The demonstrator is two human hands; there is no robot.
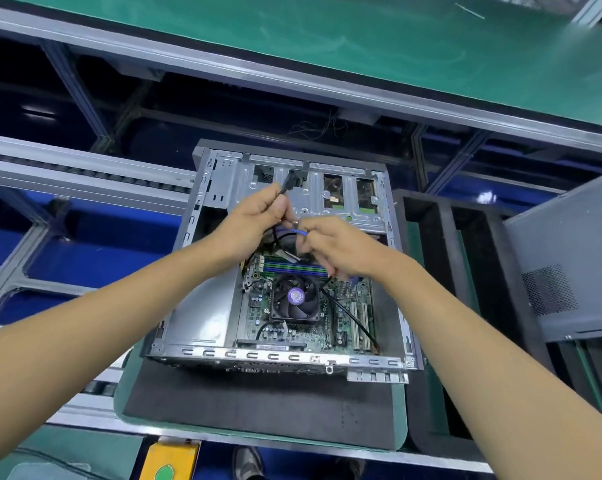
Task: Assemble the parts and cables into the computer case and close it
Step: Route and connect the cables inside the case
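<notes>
My left hand point(254, 220) pinches a black cable point(281, 192), its connector point(291, 177) pointing toward one o'clock; my right hand point(330, 245) curls around a blue wire point(294, 231). Both hover over the open computer case point(202, 317), lying flat on a foam pad point(258, 403), fan point(295, 296) below at six o'clock. The side panel point(569, 258) leans at three o'clock.

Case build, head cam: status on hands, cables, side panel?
Left hand grips black cable, connector end up. Right hand pinches blue cable. Computer case open, on its side. Side panel off, standing to the right. No obstruction.
</notes>
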